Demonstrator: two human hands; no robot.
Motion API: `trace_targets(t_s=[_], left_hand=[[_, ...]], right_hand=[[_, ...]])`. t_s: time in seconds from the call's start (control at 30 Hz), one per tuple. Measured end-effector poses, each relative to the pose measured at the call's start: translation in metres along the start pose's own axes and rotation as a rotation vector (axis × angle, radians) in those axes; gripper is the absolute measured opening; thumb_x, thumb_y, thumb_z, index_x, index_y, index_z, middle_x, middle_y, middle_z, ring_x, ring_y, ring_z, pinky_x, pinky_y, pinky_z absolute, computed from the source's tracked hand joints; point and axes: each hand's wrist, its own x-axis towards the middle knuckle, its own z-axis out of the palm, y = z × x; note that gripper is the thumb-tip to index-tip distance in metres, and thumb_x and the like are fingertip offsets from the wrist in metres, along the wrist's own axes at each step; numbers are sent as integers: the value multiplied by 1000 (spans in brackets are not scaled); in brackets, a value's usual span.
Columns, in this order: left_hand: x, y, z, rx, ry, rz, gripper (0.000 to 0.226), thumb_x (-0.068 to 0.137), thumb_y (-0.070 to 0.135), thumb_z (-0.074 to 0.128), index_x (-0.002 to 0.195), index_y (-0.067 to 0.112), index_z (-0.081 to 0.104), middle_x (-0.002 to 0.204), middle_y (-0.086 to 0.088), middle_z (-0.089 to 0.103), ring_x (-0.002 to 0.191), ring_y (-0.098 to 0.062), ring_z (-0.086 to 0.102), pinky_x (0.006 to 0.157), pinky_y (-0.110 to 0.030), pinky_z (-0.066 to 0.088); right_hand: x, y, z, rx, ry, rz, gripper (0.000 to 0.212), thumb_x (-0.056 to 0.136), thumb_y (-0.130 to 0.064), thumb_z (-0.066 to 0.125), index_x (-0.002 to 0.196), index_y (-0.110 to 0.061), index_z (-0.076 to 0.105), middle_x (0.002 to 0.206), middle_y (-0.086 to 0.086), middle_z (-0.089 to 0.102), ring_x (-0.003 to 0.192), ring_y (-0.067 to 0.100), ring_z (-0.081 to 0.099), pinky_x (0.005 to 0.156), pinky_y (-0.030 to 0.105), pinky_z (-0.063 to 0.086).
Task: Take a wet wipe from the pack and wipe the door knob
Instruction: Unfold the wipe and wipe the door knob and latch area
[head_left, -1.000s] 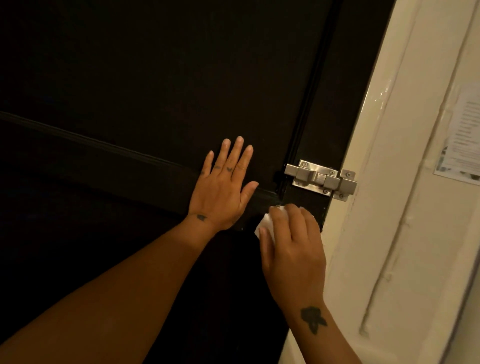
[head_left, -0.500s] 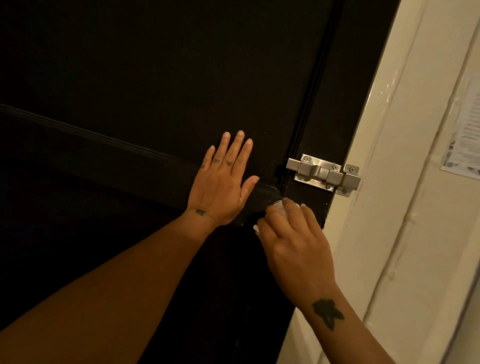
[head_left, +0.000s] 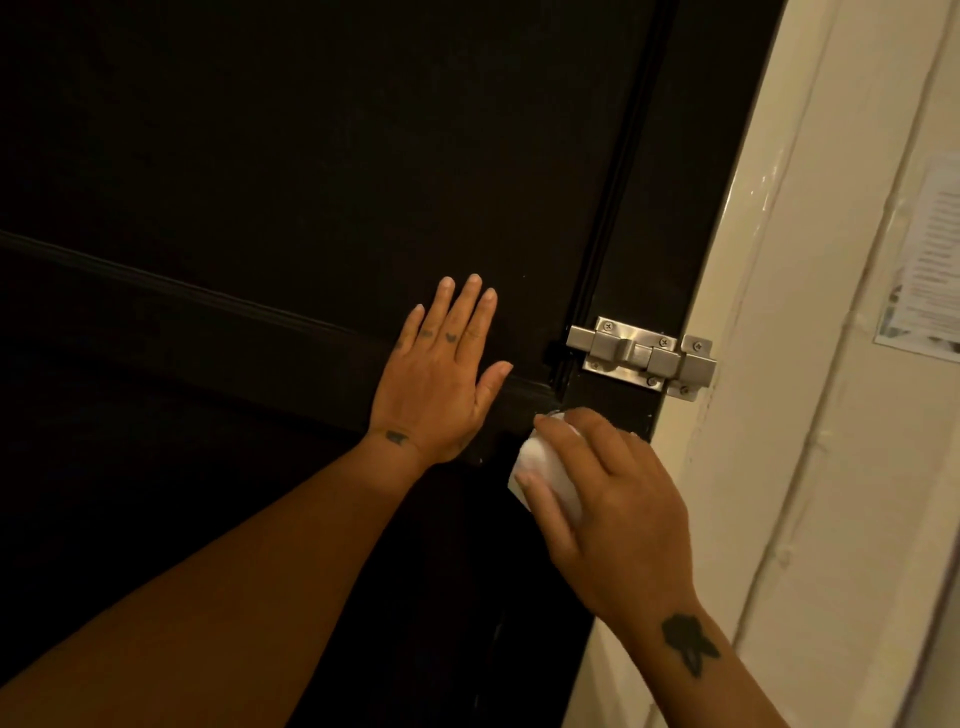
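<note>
We press our left hand (head_left: 434, 384) flat against the dark door (head_left: 311, 156), fingers spread and holding nothing, just bracing the panel. Our right hand (head_left: 613, 514) is curled around the white wet wipe (head_left: 545, 467), which bulges out between thumb and fingers, and it sits low on the door's edge stile, directly below the metal slide bolt (head_left: 641, 358). The door knob itself is hidden: we cannot see it, and we judge it lies under the wipe and our cupped right palm, since the fingers wrap as if around something round. The two hands are apart, the left one up and to the left of the right. The cream door frame (head_left: 753, 364) runs just beside the right hand.

The relation that matters is that the knob is already inside the right hand's grasp, while the left is further off. We judge the wiping is under way, and the next move calls for twisting the wipe around the knob.
</note>
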Motion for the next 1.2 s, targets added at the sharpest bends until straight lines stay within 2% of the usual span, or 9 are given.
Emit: trace_targets(t_s=[0.2, 0.37, 0.53, 0.63, 0.7, 0.87, 1.03, 1.1, 1.2], left_hand=[[-1, 1, -1, -17, -16, -3, 63, 90, 44, 20, 141, 9, 10, 152, -11, 18, 137, -20, 2, 110, -39, 9], [0, 1, -2, -16, -13, -5, 63, 90, 44, 21, 141, 9, 13, 152, -11, 20, 136, -20, 3, 110, -39, 9], [0, 1, -2, -13, -9, 1, 62, 90, 43, 22, 141, 9, 16, 151, -12, 22, 136, -21, 4, 109, -39, 10], [-1, 1, -2, -17, -5, -4, 62, 90, 43, 22, 141, 8, 15, 151, -12, 22, 136, -20, 4, 109, -39, 10], [-1, 1, -2, -23, -11, -10, 63, 90, 44, 21, 141, 9, 14, 152, -11, 20, 136, -19, 3, 110, -38, 9], [-1, 1, -2, -14, -26, -10, 63, 90, 45, 18, 141, 11, 5, 153, -10, 15, 136, -18, -2, 110, -37, 5], [-2, 1, -1, 0, -4, -3, 62, 90, 43, 22, 141, 8, 12, 152, -12, 20, 136, -19, 2, 110, -38, 8], [-2, 1, -1, -2, -4, 1, 62, 90, 42, 23, 141, 8, 13, 152, -12, 20, 136, -19, 2, 110, -39, 8], [-1, 1, -1, -15, 0, -2, 62, 90, 42, 23, 141, 8, 12, 152, -11, 19, 135, -19, 2, 110, -39, 7]], right_hand=[[-8, -2, 8, -103, -31, -138, 37, 87, -34, 41, 110, -13, 60, 120, 14, 61, 114, 40, 51, 91, 48, 44], [-6, -7, 5, 91, 50, 106, 42, 92, -42, 32, 122, -17, 49, 125, 13, 56, 114, 30, 50, 93, 34, 40], [-10, -4, 10, -95, -21, -154, 38, 85, -31, 40, 110, -12, 61, 124, 16, 58, 122, 37, 39, 100, 50, 28], [-4, -3, 1, 125, 20, 58, 38, 86, -34, 41, 116, -16, 57, 122, 12, 58, 112, 29, 52, 92, 37, 43], [-3, -11, 1, 176, 66, 167, 38, 86, -33, 41, 118, -16, 54, 121, 12, 58, 109, 27, 54, 89, 31, 44], [-7, -12, 5, -2, -37, 22, 40, 84, -34, 40, 114, -13, 58, 123, 15, 57, 116, 38, 49, 92, 41, 42], [2, -17, -1, 211, 21, 244, 37, 83, -34, 47, 112, -16, 60, 112, 9, 61, 95, 21, 57, 76, 8, 31], [8, -18, 0, 223, 8, 274, 32, 80, -32, 55, 106, -14, 63, 104, 9, 63, 86, 18, 55, 69, 6, 26], [19, -12, -1, 311, -10, 282, 28, 81, -33, 57, 97, -13, 68, 94, 10, 66, 81, 17, 55, 64, 14, 34]])
